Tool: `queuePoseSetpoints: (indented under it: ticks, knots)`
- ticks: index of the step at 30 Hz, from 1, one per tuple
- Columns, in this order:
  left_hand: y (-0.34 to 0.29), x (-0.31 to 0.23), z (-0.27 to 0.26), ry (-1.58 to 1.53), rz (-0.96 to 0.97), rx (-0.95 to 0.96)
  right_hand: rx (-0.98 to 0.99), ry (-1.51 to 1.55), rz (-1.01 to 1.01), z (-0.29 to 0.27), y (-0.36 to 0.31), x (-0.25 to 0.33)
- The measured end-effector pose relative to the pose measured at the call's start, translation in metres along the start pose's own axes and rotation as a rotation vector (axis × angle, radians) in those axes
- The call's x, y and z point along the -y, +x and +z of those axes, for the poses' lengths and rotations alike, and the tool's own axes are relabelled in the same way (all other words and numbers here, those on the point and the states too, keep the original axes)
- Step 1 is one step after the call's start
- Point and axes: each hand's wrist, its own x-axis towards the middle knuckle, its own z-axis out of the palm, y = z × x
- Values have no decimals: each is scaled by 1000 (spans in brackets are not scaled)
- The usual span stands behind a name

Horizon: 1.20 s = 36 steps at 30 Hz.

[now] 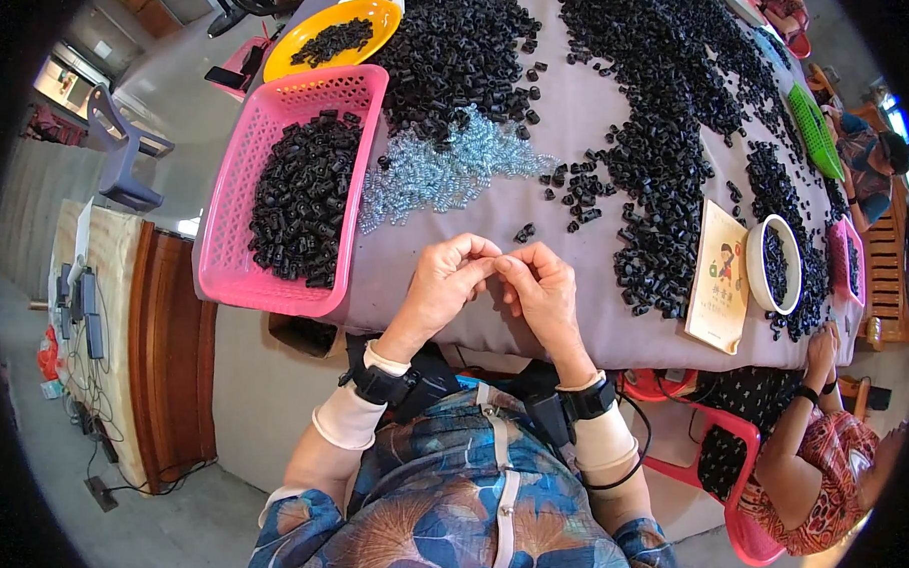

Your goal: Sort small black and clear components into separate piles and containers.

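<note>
Above the near edge of the cloth-covered table, my left hand (pixel 452 276) and my right hand (pixel 541 289) meet at the fingertips. Both are closed in a pinch; whatever sits between the fingers is too small or hidden to name. Just beyond them lies a spread of small silvery-blue metal springs (pixel 441 169). To the left stands a pink perforated basket (pixel 216 237) with many black plastic parts (pixel 306 194) inside. A few loose black parts (pixel 525 232) rest on the cloth past my right hand.
Large heaps of black parts (pixel 661 167) cover the table's far and right areas. A yellow plate (pixel 284 52) holds more, beyond the basket. At right are a booklet (pixel 717 280), a white bowl (pixel 792 262) and a green basket (pixel 816 131). A seated person (pixel 816 452) works close on my right.
</note>
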Motion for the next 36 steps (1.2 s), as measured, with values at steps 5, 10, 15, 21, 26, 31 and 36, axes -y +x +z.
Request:
queuePoseSetpoints:
  ticks: [5,10,15,21,26,31,36]
  knots:
    - [3,-1,-2,-16,-46,46,-28,-30,-43,1,-2,0]
    - [8,4,-5,-85,-70,95,11,41,-43,0,-3,-1]
    - [18,6,-7,84,40,-122,-38,190,-37,-11,-6,-6]
    - [32,-22,12,831,352,-349,-319,108,-168,-53,0,-7]
    - [61,-13,63,816,551,-127,-364,172,-214,-56,-1,-13]
    - [81,-6,93,923,454,-56,-377,159,-199,-54,-3,-12]
    - [86,-3,95,967,393,-26,-377,133,-209,-55,-2,-13]
